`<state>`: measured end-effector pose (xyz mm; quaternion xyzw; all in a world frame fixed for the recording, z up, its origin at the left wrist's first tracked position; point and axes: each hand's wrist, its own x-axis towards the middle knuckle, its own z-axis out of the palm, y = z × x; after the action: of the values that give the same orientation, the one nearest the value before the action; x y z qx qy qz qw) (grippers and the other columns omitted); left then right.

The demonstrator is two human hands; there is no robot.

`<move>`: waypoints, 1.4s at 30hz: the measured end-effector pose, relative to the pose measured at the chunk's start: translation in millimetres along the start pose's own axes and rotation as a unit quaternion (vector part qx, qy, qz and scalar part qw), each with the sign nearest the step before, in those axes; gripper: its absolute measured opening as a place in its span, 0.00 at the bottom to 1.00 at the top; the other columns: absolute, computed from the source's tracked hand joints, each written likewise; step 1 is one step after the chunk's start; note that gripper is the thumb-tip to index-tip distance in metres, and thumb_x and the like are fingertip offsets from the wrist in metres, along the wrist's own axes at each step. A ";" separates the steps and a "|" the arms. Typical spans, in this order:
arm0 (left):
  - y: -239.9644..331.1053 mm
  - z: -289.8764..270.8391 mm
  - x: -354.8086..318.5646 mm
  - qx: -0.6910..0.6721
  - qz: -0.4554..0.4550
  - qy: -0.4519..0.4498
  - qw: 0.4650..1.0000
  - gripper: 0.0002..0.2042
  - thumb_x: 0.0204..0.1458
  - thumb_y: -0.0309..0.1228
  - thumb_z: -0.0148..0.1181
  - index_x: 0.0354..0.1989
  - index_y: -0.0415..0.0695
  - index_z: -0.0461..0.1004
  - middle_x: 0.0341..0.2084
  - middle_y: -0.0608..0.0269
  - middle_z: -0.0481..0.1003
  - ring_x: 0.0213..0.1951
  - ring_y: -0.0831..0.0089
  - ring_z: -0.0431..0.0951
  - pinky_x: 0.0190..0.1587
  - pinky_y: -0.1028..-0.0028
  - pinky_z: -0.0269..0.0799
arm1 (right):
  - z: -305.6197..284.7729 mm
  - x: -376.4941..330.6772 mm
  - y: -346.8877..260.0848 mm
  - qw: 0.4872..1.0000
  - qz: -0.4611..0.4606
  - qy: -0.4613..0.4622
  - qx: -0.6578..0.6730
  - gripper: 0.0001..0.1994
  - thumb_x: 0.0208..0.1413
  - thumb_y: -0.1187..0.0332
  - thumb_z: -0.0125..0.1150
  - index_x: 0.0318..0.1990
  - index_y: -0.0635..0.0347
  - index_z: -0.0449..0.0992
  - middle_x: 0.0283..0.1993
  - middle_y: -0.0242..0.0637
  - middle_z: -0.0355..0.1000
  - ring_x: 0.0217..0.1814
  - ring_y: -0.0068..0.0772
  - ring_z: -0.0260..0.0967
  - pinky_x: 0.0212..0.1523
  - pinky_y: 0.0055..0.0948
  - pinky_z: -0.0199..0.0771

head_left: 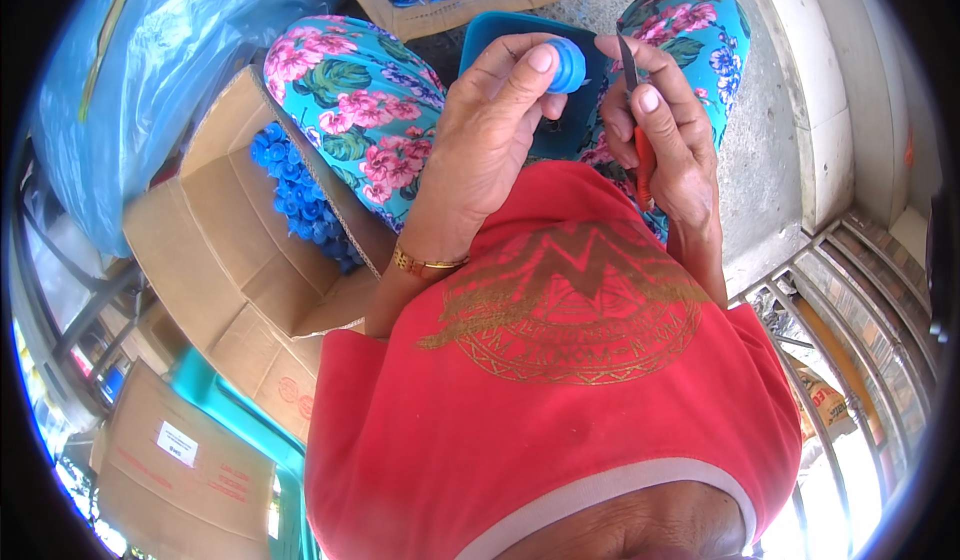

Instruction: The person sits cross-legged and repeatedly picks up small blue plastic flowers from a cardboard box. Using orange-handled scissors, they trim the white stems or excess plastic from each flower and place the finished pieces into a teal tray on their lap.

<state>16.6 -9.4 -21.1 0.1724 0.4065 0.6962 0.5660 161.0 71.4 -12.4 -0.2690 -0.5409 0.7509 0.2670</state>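
Between the thumb and fingers of my left hand (490, 125) is a small round blue plastic cap (567, 66), held up over my lap. My right hand (668, 125) is closed round the orange-red handle of a small knife (645, 165). Its dark, pointed blade stands up past my thumb, a short way right of the cap and apart from it. Below both hands, between my knees, sits a blue plastic tub (555, 142), its inside mostly hidden by my hands.
An open cardboard box (215, 230) at my left holds many blue plastic pieces (300, 190). Ahead, a shallow carton (410, 22) holds more of them. A blue plastic bag (150, 90) lies far left. Metal railings (850, 330) and a pale wall (820, 90) stand at my right.
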 end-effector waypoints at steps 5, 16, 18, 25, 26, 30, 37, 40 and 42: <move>15.9 0.1 -9.7 0.061 0.036 0.042 0.997 0.15 0.58 0.32 0.52 0.50 0.39 0.69 0.35 0.67 0.70 0.35 0.79 0.68 0.39 0.78 0.65 | -0.2 -2.1 -1.8 0.999 0.022 0.037 -0.021 0.17 0.64 0.64 0.43 0.54 0.64 0.66 0.23 0.26 0.59 0.19 0.12 0.50 0.19 0.14 0.51; 124.7 -116.4 -100.5 0.707 0.335 0.548 0.295 0.17 0.44 0.22 0.54 0.46 0.40 0.74 0.46 0.53 0.60 0.31 0.74 0.71 0.34 0.75 0.73 | 19.1 -0.7 0.1 0.998 0.015 0.033 -0.044 0.16 0.63 0.62 0.46 0.52 0.63 0.68 0.23 0.27 0.60 0.18 0.12 0.53 0.17 0.14 0.51; 102.4 -110.1 -76.4 0.635 0.375 0.517 0.435 0.16 0.42 0.22 0.56 0.43 0.40 0.75 0.46 0.53 0.62 0.45 0.64 0.67 0.41 0.72 0.71 | 29.7 -2.0 1.4 0.999 0.038 0.011 0.024 0.16 0.64 0.62 0.45 0.52 0.63 0.68 0.23 0.28 0.61 0.18 0.13 0.54 0.17 0.15 0.53; 48.6 -77.1 65.8 0.541 0.345 0.270 0.718 0.08 0.45 0.25 0.53 0.32 0.34 0.75 0.32 0.46 0.72 0.35 0.52 0.73 0.40 0.61 0.70 | 42.7 -1.6 6.7 0.989 0.089 0.074 0.093 0.18 0.64 0.61 0.44 0.52 0.66 0.66 0.25 0.33 0.63 0.17 0.20 0.56 0.18 0.21 0.56; 30.2 -96.9 102.3 0.639 0.267 0.226 0.685 0.15 0.50 0.30 0.52 0.44 0.35 0.72 0.37 0.47 0.73 0.38 0.54 0.73 0.44 0.62 0.69 | 42.8 -2.6 7.8 0.987 0.096 0.091 0.096 0.18 0.64 0.61 0.44 0.52 0.66 0.66 0.25 0.33 0.63 0.17 0.20 0.56 0.18 0.21 0.56; -2.9 -109.1 160.9 0.604 0.119 0.238 0.751 0.08 0.43 0.29 0.55 0.29 0.40 0.79 0.31 0.48 0.76 0.39 0.51 0.76 0.45 0.59 0.72 | 40.3 -8.5 7.3 0.987 0.094 0.091 0.096 0.18 0.64 0.59 0.43 0.51 0.67 0.66 0.25 0.32 0.63 0.17 0.21 0.56 0.19 0.22 0.57; -94.1 -166.2 216.9 0.725 0.010 0.310 0.615 0.13 0.47 0.32 0.57 0.41 0.43 0.76 0.47 0.54 0.70 0.45 0.58 0.74 0.56 0.49 0.58 | 16.2 3.2 12.3 0.976 0.130 0.116 0.127 0.19 0.63 0.58 0.45 0.50 0.66 0.66 0.25 0.32 0.63 0.18 0.21 0.57 0.20 0.22 0.58; -97.2 -167.2 221.0 0.759 0.015 0.292 0.582 0.11 0.48 0.32 0.55 0.39 0.44 0.77 0.45 0.54 0.71 0.45 0.59 0.74 0.55 0.50 0.59 | 12.9 10.2 14.2 0.968 0.142 0.134 0.157 0.18 0.64 0.59 0.45 0.50 0.66 0.67 0.26 0.32 0.63 0.19 0.21 0.57 0.19 0.22 0.58; -94.5 -160.9 210.9 0.774 -0.008 0.252 0.581 0.10 0.48 0.31 0.55 0.37 0.44 0.77 0.43 0.53 0.72 0.45 0.58 0.74 0.54 0.53 0.61 | 10.9 11.5 17.5 0.962 0.151 0.148 0.172 0.18 0.64 0.59 0.44 0.50 0.66 0.67 0.26 0.32 0.63 0.19 0.21 0.57 0.20 0.21 0.58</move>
<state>-98.1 129.4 -237.6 0.3600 0.9187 0.1291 0.0985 143.4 67.3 -27.6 -0.4054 -0.3117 0.8159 0.2700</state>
